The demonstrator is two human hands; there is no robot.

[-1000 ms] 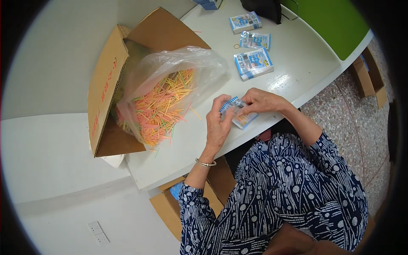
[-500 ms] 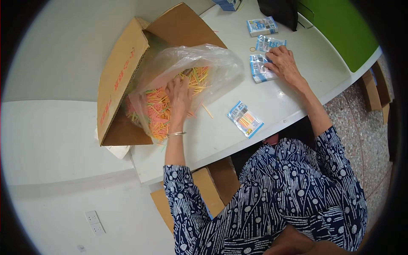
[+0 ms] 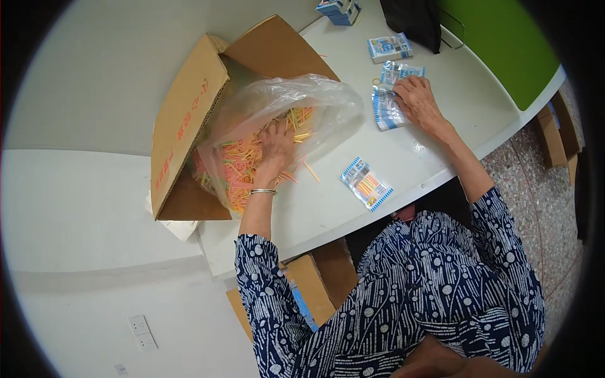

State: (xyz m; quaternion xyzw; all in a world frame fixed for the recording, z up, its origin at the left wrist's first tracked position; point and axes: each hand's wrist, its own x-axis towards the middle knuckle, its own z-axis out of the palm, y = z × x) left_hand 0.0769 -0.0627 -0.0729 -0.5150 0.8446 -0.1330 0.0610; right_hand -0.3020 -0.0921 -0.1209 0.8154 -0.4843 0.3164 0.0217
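Note:
My left hand (image 3: 276, 151), with a bangle at the wrist, reaches into a clear plastic bag (image 3: 315, 94) inside an open cardboard box (image 3: 189, 120). Its fingers are slightly apart among many thin pink, yellow, orange and green sticks (image 3: 239, 167); the fingertips are partly hidden. To the right, my right hand (image 3: 421, 104) has its fingers bent over the edge of a small pile of blue-and-white plastic packets (image 3: 387, 113). Another packet (image 3: 403, 71) lies just beyond. Nearer me on the table rests a clear-fronted packet (image 3: 366, 183) with coloured sticks inside.
Farther back are a stack of packets (image 3: 389, 47), a rubber band (image 3: 376, 81), a black bag (image 3: 413, 22) and small blue boxes (image 3: 340, 11). Loose sticks (image 3: 310, 170) lie beside the bag on the white table (image 3: 302, 205). Cardboard boxes (image 3: 309, 286) stand below the table edge.
My left hand has shifted a little right and farther into the sticks. Under my right hand, the packets have spread apart slightly. The whole view has moved a little.

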